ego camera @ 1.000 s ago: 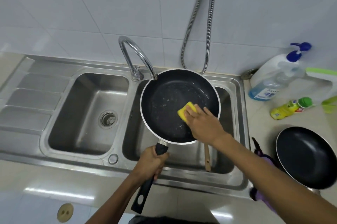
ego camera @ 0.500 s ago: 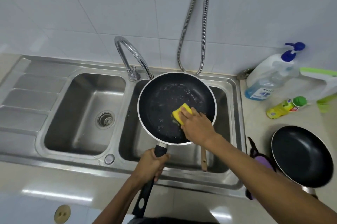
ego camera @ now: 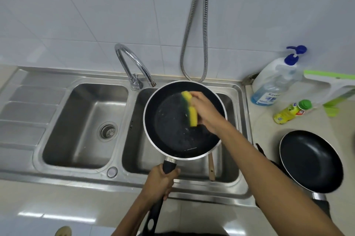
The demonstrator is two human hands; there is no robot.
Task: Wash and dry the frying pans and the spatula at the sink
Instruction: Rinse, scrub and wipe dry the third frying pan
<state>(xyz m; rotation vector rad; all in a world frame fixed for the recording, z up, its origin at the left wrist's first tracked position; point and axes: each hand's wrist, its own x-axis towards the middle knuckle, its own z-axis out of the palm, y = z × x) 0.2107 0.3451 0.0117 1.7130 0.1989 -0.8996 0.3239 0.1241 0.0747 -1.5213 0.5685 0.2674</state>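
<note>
Sponge [ego camera: 189,108] swings up the pan [ego camera: 169,132] toward its upper rim, right hand [ego camera: 207,112] pinching it. Left hand [ego camera: 161,180] grips the handle [ego camera: 154,214], pan mid-frame over the basin [ego camera: 138,151]. Wet, slick, weighty, I'd judge: the handle's the hold.

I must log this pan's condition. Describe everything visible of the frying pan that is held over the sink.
The frying pan is round, with a dark inside, a silvery rim and a long black handle with a hole near its end. It is held over the sink's right basin, wet inside. The left hand grips the handle; the right hand holds a yellow-green sponge in its bowl.
</note>
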